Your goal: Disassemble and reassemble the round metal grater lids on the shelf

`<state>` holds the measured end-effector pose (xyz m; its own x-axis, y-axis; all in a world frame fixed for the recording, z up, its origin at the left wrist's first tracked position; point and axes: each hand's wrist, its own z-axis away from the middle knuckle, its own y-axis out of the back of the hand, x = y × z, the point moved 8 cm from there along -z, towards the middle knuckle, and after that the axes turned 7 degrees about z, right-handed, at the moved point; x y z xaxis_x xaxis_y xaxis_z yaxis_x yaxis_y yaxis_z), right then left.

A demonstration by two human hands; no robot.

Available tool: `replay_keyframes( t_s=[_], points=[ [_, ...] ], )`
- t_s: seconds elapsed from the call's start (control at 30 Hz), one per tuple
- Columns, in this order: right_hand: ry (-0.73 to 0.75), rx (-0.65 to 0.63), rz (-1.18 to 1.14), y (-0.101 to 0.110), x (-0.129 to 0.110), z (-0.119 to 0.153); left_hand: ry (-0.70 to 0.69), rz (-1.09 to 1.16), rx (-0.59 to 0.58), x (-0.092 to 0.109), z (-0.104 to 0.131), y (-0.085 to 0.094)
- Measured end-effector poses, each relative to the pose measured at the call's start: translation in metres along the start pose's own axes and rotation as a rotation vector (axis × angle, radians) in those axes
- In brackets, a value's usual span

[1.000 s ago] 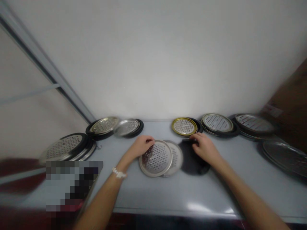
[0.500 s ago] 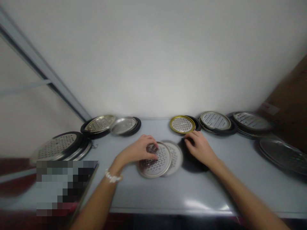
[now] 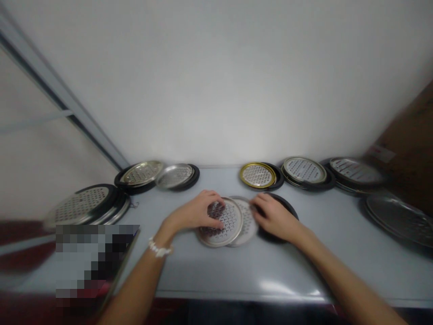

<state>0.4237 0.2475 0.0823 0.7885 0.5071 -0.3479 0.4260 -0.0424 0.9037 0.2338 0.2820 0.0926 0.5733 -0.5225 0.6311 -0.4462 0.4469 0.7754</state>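
Note:
In the middle of the table lie two round metal grater plates that overlap. The front grater plate (image 3: 232, 223) is pierced with several rows of holes and covers part of the paler rear grater plate (image 3: 249, 228). My left hand (image 3: 194, 211) curves over the front plate from the left, thumb and fingers apart, and looks to rest on its face. At the right rim of the rear plate is my right hand (image 3: 275, 217), fingers bent and thumb apart; a grip on the rim cannot be made out. Beneath this hand lies a black round ring or base (image 3: 291, 207), partly hidden.
Along the wall stand stacked grater plates on black rings: a silver pair (image 3: 176, 175), a gold-rimmed plate (image 3: 257, 175), and others (image 3: 303, 170). More stacks sit at left (image 3: 83, 205) and right (image 3: 399, 216). A brown box (image 3: 409, 135) stands at the right edge.
My right hand has moved left from the black ring to the rear plate's rim, showing more of the ring. My left hand stays over the front plate.

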Motion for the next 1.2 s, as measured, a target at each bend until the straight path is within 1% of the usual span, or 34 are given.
replay_keyframes(
  t_s=[0.1, 0.27, 0.43, 0.6, 0.83, 1.0, 1.2],
  points=[
    [-0.004, 0.000, -0.012, -0.001, 0.000, 0.000, 0.001, 0.002, -0.003, -0.001, 0.000, -0.001],
    [-0.025, -0.007, -0.033, -0.001, 0.002, -0.001, -0.017, -0.017, 0.028, 0.000, -0.002, -0.002],
    [-0.091, 0.039, -0.037, 0.002, 0.014, -0.001, -0.040, -0.004, 0.045, 0.001, -0.004, -0.004],
    [-0.133, 0.091, -0.008, 0.005, 0.027, -0.001, -0.051, -0.023, 0.112, -0.005, -0.007, -0.004],
    [-0.203, 0.145, 0.093, 0.012, 0.039, 0.001, -0.062, -0.085, 0.144, -0.007, -0.009, -0.006],
    [-0.218, 0.169, 0.121, 0.014, 0.039, 0.002, -0.060, -0.091, 0.140, -0.006, -0.011, -0.007],
    [-0.174, 0.230, 0.159, 0.018, 0.034, 0.002, -0.071, -0.104, 0.154, -0.003, -0.012, -0.007]
  ],
)
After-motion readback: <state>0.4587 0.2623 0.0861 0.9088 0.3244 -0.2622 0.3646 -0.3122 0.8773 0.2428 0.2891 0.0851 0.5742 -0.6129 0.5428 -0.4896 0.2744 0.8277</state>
